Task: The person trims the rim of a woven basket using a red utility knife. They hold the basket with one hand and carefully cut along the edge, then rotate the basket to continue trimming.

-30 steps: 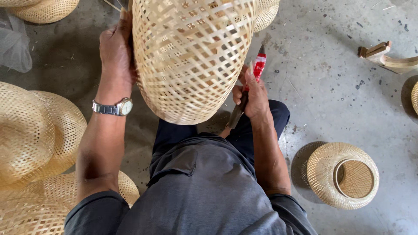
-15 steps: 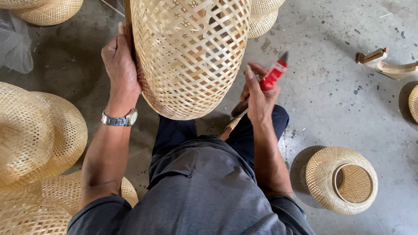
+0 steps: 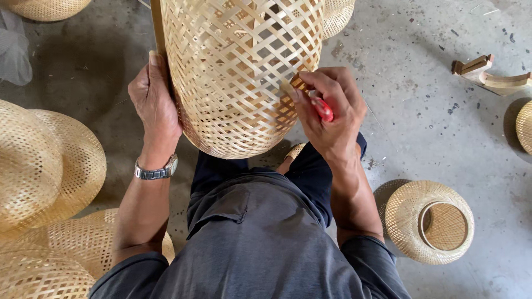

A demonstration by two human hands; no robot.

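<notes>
You have no labels, signs or screens in view; only a crumpled clear plastic bag point(image 3: 14, 47) lies at your far left.

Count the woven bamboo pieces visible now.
About 8: one held, three stacked left, two at the top edge, one lower right, one cut off far right. More possibly hidden.

Pale straw lattice-woven basket point(image 3: 238, 72), red tool handle point(image 3: 323, 109), grey speckled floor point(image 3: 421, 127)

Grey concrete floor point(image 3: 432, 122), w/ small specks on it. On it at right: a small round woven bamboo basket point(image 3: 429, 221) w/ its hole facing up. Top right: a curved pale wood piece point(image 3: 490, 77). Left side: big round woven bamboo shades point(image 3: 50, 166), piled close together.
</notes>
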